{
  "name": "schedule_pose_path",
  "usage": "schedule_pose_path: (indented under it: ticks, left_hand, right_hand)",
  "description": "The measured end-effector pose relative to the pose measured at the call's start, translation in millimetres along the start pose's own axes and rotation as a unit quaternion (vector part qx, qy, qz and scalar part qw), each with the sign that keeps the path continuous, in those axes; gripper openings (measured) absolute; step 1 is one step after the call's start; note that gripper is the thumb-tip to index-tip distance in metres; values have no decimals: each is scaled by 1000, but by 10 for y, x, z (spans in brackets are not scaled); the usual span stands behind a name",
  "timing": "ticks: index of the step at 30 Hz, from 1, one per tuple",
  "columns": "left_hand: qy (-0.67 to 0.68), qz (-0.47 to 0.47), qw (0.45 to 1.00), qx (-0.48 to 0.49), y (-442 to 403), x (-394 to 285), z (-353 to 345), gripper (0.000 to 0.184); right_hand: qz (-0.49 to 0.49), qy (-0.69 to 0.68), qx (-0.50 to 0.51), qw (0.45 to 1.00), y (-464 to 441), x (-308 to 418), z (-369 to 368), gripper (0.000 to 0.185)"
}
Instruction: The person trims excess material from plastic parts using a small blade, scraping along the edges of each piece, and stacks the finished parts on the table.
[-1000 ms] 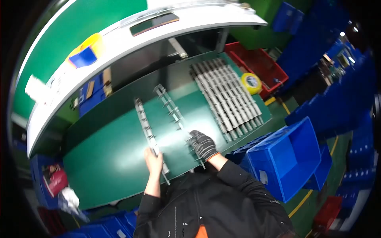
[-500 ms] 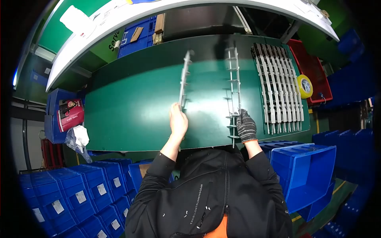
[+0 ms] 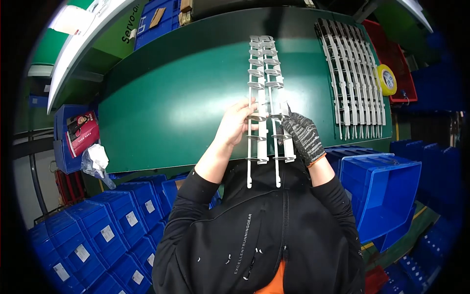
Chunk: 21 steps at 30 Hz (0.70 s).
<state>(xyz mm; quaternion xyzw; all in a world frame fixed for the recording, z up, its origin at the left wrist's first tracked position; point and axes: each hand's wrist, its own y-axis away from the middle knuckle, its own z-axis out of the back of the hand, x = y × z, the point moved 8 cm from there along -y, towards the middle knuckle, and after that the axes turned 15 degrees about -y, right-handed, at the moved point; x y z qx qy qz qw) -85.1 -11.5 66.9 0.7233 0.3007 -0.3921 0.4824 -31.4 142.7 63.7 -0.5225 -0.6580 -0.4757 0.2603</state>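
Two long silvery ladder-like metal strips, each a thin rod and a flat bar joined by cross plates, lie side by side over the green table [image 3: 161, 108]. Their near ends reach past its front edge. My bare left hand [image 3: 236, 122] grips the left strip [image 3: 262, 147] from its left side, fingers reaching between the cross plates. At the right strip [image 3: 289, 149], my right hand [image 3: 304, 136], in a grey-black knit glove, closes on the flat bar. Part of the gloved fingers is hidden behind that bar.
Several similar strips lie in a row [image 3: 353, 83] at the table's right. Beside them are a yellow-rimmed roll [image 3: 387, 80] and a red tray [image 3: 410, 94]. Blue crates [image 3: 382, 196] stand at right and lower left [image 3: 93, 230]. A red packet [image 3: 82, 134] sits at far left.
The two strips, apart before, are now close together side by side. My left hand moved right with its strip; my right hand shifted slightly. The view has tilted, so the table appears higher.
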Motion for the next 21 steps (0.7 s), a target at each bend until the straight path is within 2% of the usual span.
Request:
schedule_pose_path:
  ticks: [6,11,13,14,19,20,21]
  left_hand:
    - [8,18,1000,-1,27,65,-68,40]
    - [41,-2,999,7,-20,99,-79,41]
    - [28,1,1000,11,-48,108,-82,42]
    - [14,4,1000,14,-62,117,-84,43]
    - [21,2,1000,20,-104,121,-84,48]
    - [4,12,1000,16,-104,116,-87,49]
    - [3,11,1000,17,-110,108,-93,49]
  right_hand:
    - [-50,-81,-8,995,183,50,-89,18]
    - [-20,-33,1,999,152,111,-60,16]
    - [-59,-120,-6,991,152,44,-56,15]
    - [-59,-120,-6,991,149,48,-57,15]
    - [-46,-71,-11,996,97,50,-7,17]
    - [-5,41,3,999,102,157,-26,19]
    - [-4,40,3,999,100,165,-23,19]
